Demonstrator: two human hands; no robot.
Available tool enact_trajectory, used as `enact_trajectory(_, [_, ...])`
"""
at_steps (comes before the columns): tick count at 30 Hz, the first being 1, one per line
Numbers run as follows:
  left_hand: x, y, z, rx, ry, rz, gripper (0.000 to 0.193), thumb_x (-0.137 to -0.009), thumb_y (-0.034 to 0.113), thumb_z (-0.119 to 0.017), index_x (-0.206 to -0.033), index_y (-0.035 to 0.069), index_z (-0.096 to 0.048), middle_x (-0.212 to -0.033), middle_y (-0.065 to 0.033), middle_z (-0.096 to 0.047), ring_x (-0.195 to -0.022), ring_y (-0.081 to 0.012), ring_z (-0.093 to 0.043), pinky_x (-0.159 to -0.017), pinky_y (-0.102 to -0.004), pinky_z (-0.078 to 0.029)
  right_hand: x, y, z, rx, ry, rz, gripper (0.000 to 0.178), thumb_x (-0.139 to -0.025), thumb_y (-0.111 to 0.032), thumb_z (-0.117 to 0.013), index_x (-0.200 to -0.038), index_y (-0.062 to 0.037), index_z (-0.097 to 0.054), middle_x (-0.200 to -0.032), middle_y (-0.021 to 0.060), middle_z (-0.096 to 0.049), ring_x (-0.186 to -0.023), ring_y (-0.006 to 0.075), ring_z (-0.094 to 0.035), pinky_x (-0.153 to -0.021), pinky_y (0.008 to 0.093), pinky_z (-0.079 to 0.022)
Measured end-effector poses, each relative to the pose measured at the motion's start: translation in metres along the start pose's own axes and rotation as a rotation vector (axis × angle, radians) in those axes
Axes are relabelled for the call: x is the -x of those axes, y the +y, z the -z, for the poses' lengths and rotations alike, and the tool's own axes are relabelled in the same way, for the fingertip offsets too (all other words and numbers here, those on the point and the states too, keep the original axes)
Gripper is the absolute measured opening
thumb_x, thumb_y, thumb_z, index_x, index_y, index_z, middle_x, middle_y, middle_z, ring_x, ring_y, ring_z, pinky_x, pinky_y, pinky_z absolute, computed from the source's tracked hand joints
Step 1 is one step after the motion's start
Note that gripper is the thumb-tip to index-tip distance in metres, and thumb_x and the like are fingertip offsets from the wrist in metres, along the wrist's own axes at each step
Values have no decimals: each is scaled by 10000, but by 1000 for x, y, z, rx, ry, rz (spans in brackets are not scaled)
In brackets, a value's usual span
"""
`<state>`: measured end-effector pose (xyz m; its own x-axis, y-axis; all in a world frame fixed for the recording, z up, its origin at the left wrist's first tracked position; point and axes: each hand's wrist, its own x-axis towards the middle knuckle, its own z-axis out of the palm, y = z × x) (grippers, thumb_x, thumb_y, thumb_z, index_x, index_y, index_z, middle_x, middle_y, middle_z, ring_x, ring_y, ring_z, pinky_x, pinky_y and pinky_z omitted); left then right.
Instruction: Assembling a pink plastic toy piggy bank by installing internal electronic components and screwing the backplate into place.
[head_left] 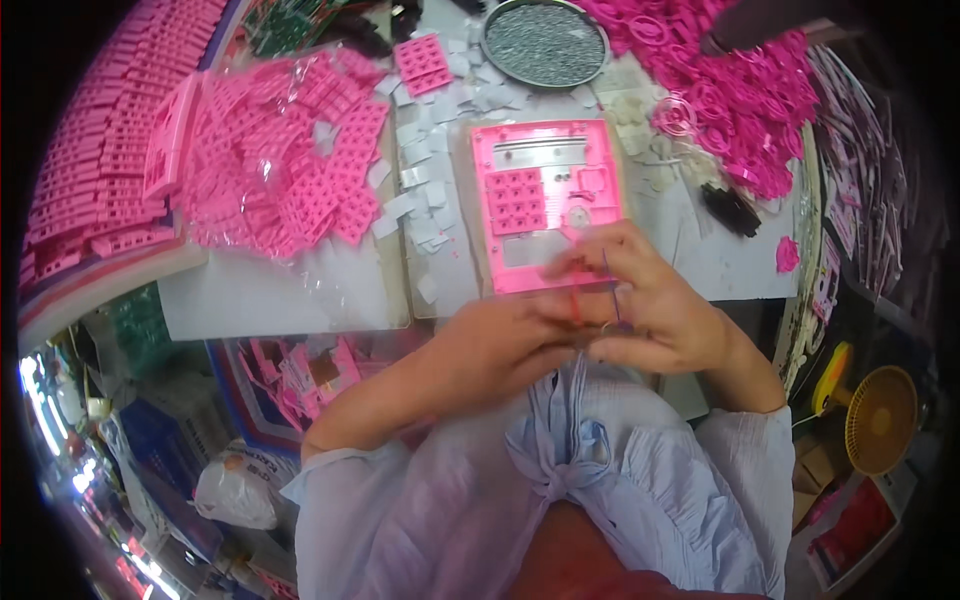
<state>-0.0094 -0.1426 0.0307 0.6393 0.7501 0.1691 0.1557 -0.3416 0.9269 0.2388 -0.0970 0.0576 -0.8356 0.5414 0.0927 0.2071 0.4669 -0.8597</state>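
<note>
My two hands meet in front of my body, over the near edge of the table. My left hand point(520, 330) is blurred, with its fingers drawn together toward the other hand. My right hand point(655, 300) has its fingers bent around thin wires, a red wire point(576, 305) and a purple wire point(609, 268). A small part near the wires' lower end is mostly hidden by the fingers. Just beyond my hands lies a pink plastic housing point(486, 205), open side up. It bears a pink button grid point(516, 198), a small round part point(578, 217) and a rectangular window.
Left lies a clear bag of pink button grids point(280, 150), beside stacked pink housings point(90, 150). At the back stand a round tray of small metal pieces point(546, 42) and a heap of magenta parts point(740, 90). White paper pieces point(425, 190) are scattered between. A yellow fan point(880, 420) is at the lower right.
</note>
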Motion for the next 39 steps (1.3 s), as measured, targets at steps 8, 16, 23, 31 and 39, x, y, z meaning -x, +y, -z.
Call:
enact_trajectory(8, [36,-10,-15,931,209,708,423,-1014,38,-557,-1427,33,-471,-1245,-118,-623,-834,-154,-636,-747,-339,-553,-36,22,-11,-63,309,-277,300,-942,-87,-681,-1238,-57,-721,-900,100,-742,-697,151,-664,-633,299,-524])
enact_trajectory(16, [51,-14,-13,927,226,568,690,-996,21,-565,-1602,56,-238,-1434,-153,-543,-1217,-218,-604,-1044,-383,-477,-86,76,5,-68,223,-263,312,-921,-136,-724,-1195,11,-700,-866,123,-719,-727,142,-643,-669,305,-520])
enact_trajectory(23, [60,-2,17,133,95,530,633,-897,89,-728,-1479,49,-485,-1257,-162,-679,-1136,-227,-669,-885,-344,-550,-94,75,5,107,122,-291,305,-914,-181,-722,-1161,-4,-708,-861,184,-700,-742,288,-669,-681,375,-512])
enact_trajectory(31, [33,5,52,-250,258,529,268,-858,85,-766,-1098,0,-683,-824,-83,-659,-681,-142,-622,-590,-283,-491,-107,63,7,380,71,-228,256,-911,-180,-688,-1116,-27,-688,-885,198,-700,-839,393,-671,-739,471,-512])
enact_trajectory(39, [14,-26,41,-521,319,108,326,-828,164,-789,-1111,47,-680,-988,-97,-663,-947,-230,-665,-796,-377,-498,-96,66,-2,476,85,-216,328,-881,-168,-719,-1176,-52,-634,-947,178,-697,-889,387,-667,-786,469,-529])
